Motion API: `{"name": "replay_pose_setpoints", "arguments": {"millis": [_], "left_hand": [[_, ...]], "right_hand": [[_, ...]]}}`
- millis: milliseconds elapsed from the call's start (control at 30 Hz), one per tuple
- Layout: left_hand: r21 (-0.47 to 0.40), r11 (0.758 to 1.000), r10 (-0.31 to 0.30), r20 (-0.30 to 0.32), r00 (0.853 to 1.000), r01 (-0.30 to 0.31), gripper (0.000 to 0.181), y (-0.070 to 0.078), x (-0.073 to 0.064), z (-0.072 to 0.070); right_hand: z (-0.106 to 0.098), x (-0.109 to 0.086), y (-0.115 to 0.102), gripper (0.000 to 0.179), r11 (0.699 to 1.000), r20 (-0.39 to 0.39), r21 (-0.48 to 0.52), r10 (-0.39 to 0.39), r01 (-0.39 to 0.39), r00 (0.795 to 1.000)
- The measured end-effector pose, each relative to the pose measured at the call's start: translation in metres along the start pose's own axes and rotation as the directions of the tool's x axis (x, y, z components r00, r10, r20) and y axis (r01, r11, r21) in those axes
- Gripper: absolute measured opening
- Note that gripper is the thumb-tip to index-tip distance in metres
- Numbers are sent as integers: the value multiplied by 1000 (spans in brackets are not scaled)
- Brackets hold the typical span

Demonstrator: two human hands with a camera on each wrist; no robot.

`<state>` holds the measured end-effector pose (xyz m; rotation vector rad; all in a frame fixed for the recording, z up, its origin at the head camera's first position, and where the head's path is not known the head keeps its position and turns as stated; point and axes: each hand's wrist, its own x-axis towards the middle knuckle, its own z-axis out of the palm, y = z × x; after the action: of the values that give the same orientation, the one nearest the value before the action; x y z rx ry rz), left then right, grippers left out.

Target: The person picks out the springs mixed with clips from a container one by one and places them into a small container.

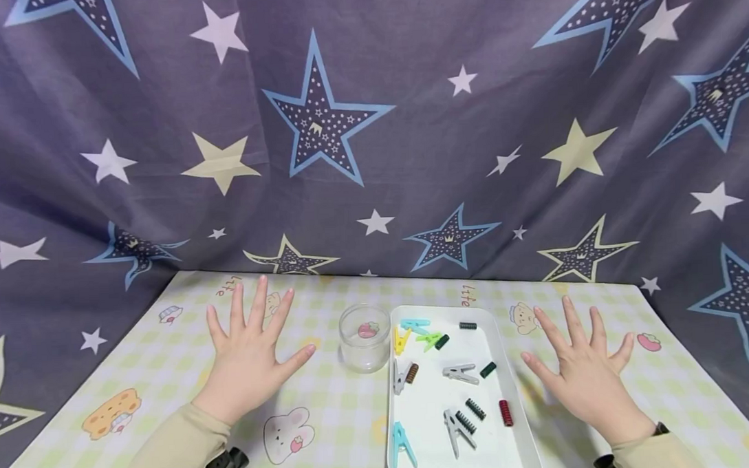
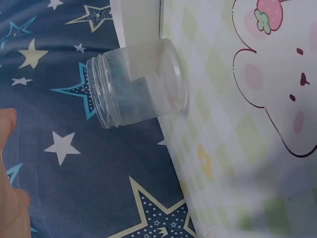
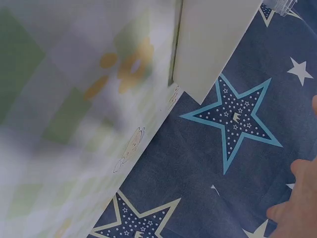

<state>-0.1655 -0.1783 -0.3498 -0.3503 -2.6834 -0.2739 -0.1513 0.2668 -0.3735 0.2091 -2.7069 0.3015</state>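
Both hands hover over the table with fingers spread, holding nothing. My left hand [image 1: 249,369] is left of a clear round jar [image 1: 357,357], which also appears sideways in the left wrist view. Right of the jar lies a white tray [image 1: 426,404], and my right hand [image 1: 587,378] is beyond its right side. Inside the tray are several clothespins, among them a blue clothespin [image 1: 402,445], a yellow clothespin [image 1: 401,340] and a grey clothespin [image 1: 460,374]. Small coil springs lie scattered among them, including a red spring [image 1: 506,413], a brown spring [image 1: 412,373] and several dark ones.
A pale green checked cloth [image 1: 330,394] with cartoon prints covers the table. Behind it hangs a dark blue curtain [image 1: 421,150] patterned with stars, close along the back and side edges. The tray's raised wall [image 3: 213,44] shows in the right wrist view.
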Motion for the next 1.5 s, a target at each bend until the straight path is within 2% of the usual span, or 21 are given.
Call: {"name": "replay_pose_setpoints", "arguments": {"millis": [200,333,433,533,700,867,933,967,1033,1200,1367,1500], "left_hand": [[3,1000,-2,17,1000,2,81,0,-1,1],[-21,1000,13,-8,1000,-13,79,1,0,1],[-71,997,26,-15,1000,-27,75,3,3,0],[-130,991,45,12,999,-43,69,6,6,-3],[-191,979,79,63,995,-66,62,13,9,-7],[-232,969,104,70,992,-85,59,19,10,-9],[-250,963,117,65,991,-98,58,22,10,-8],[-258,960,124,62,990,-104,57,24,11,-8],[-271,955,138,55,989,-119,56,27,12,-6],[-319,930,204,34,978,-183,52,44,15,2],[-376,890,299,55,953,-258,48,63,20,10],[-418,865,346,98,933,-277,46,76,25,14]], "right_hand": [[1,-1,2,68,1000,-6,8,-8,8,1000],[-1,1,3,67,990,6,138,13,-14,1000],[-6,6,5,68,951,75,299,59,-79,995],[-10,10,10,69,898,181,411,88,-157,979],[-7,13,16,67,807,379,524,64,-271,923],[4,15,21,69,681,544,629,-41,-375,838],[8,16,22,70,644,580,656,-98,-393,808],[10,16,22,71,635,592,663,-121,-397,797],[13,16,21,71,631,602,671,-158,-389,783],[19,17,19,71,660,610,660,-192,-359,769],[21,18,19,71,663,620,656,-199,-362,759],[22,19,17,71,647,626,667,-216,-369,749]]}}
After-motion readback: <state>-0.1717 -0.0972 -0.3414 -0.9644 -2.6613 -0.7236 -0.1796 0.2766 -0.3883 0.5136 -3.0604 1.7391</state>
